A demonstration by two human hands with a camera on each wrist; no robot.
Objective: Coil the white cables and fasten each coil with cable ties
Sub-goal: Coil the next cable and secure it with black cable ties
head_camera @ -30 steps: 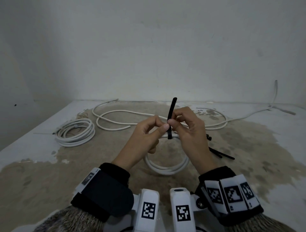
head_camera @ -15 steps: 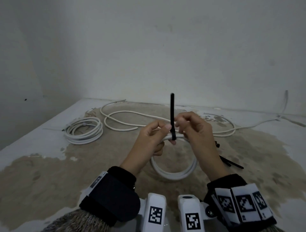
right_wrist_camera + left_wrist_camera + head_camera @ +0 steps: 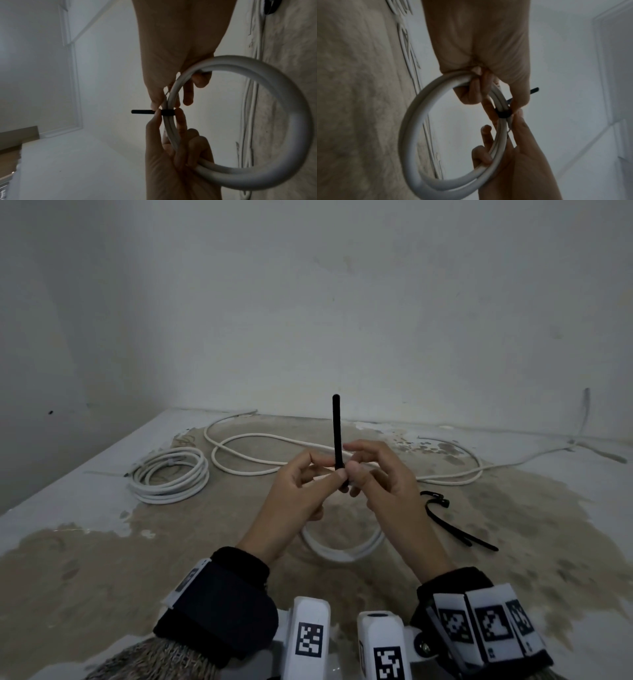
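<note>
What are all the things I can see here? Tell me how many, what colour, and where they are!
Held cable coil: one, white, lifted off the table between both hands.
Cable tie on the coil: one, black, wrapped round the coil's strands, tail sticking up.
Finished coil: one, white, lying at the table's left.
Loose cable: at least one, white, sprawled across the back of the table.
Spare cable ties: a few, black, on the table at the right; exact count unclear.
Table: one, white with brown worn patches.
Wall: white, behind.
Left hand: one, holds the coil.
Right hand: one, holds the coil beside the tie.
</note>
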